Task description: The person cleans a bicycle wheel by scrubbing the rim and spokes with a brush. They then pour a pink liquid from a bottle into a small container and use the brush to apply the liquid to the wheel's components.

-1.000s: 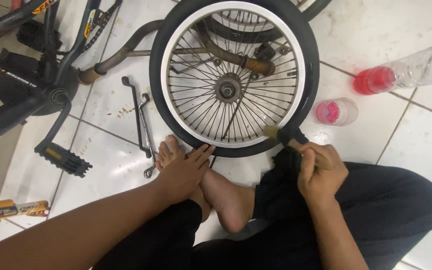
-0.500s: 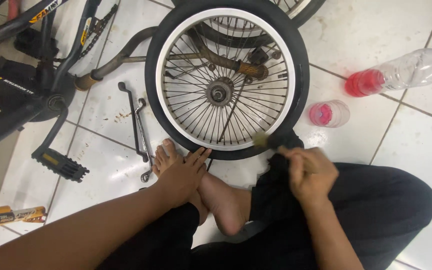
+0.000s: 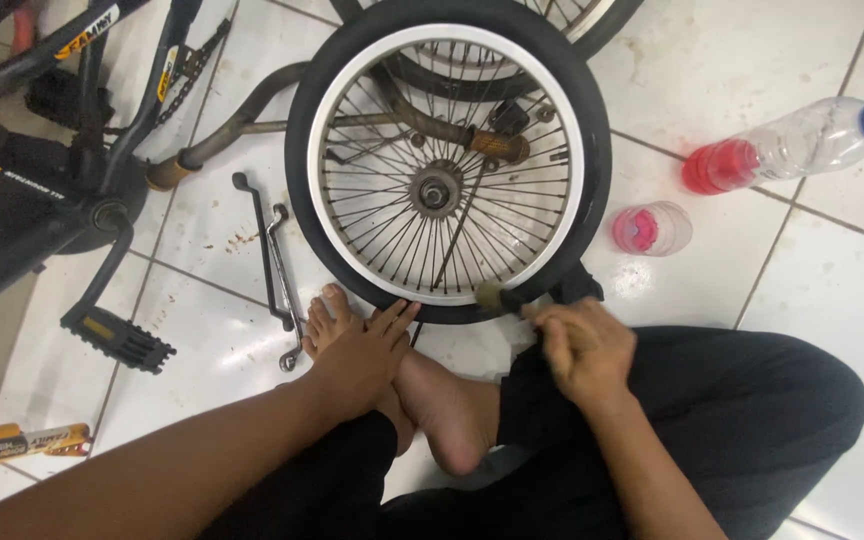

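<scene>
Scene: seated cross-legged on a white tiled floor (image 3: 752, 300), bare feet tucked at 6 o'clock of a small bicycle wheel (image 3: 449, 160) lying flat.
Left hand (image 3: 357, 355): open, fingers (image 3: 392, 322) spread, tips pressed on the black tyre at 7 o'clock, apparently to steady the wheel.
Right hand (image 3: 580, 350): fingers closed around the handle of a small brush (image 3: 500, 297), held low so the bristles meet the tyre.
Brush: bristle end touching the tyre at about 5 o'clock, just left of the gripping fingers.
Wheel: straight ahead, white rim and spokes up, partly over another wheel.
Nearby: two wrenches (image 3: 274, 262) at 9 o'clock; cup of pink liquid (image 3: 650, 228) at 3 o'clock; plastic bottle (image 3: 792, 145) with pink liquid at 2 o'clock.
</scene>
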